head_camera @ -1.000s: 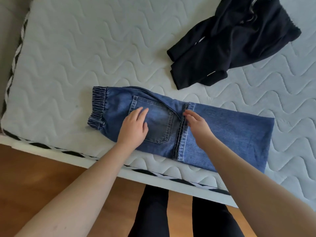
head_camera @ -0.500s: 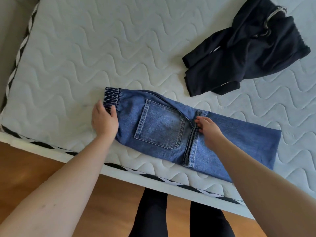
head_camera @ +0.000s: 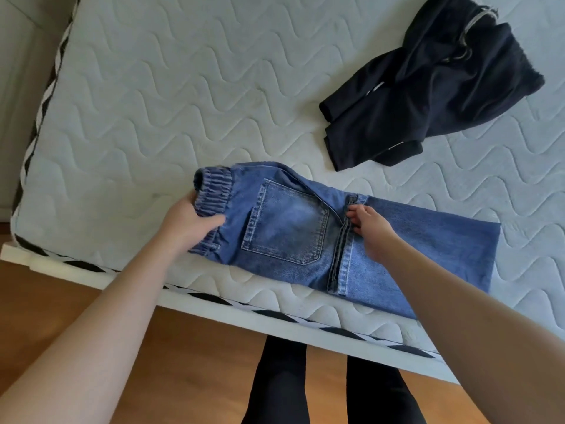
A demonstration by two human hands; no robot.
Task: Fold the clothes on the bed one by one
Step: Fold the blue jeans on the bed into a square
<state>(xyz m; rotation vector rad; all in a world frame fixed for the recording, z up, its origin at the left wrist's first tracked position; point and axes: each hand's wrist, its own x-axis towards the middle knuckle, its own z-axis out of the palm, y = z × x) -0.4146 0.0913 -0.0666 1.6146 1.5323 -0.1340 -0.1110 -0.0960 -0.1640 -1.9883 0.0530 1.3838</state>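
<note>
Blue jeans (head_camera: pixel 287 228) lie folded lengthwise along the near edge of the white quilted mattress (head_camera: pixel 183 96), back pocket facing up. My left hand (head_camera: pixel 186 223) grips the elastic waistband at the jeans' left end and holds it raised off the mattress. My right hand (head_camera: pixel 368 228) presses its fingertips on the dark seam in the middle of the jeans, fingers bent. A crumpled black garment (head_camera: pixel 434 84) lies at the far right of the mattress, apart from the jeans.
The mattress edge with black-and-white piping (head_camera: pixel 275 313) runs diagonally in front of me. Below it is wooden floor (head_camera: pixel 61 301), and my legs in black trousers (head_camera: pixel 281 384) stand against the bed.
My left hand slid from the back pocket to the waistband, took hold of it and lifted it. My right hand stayed on the middle seam.
</note>
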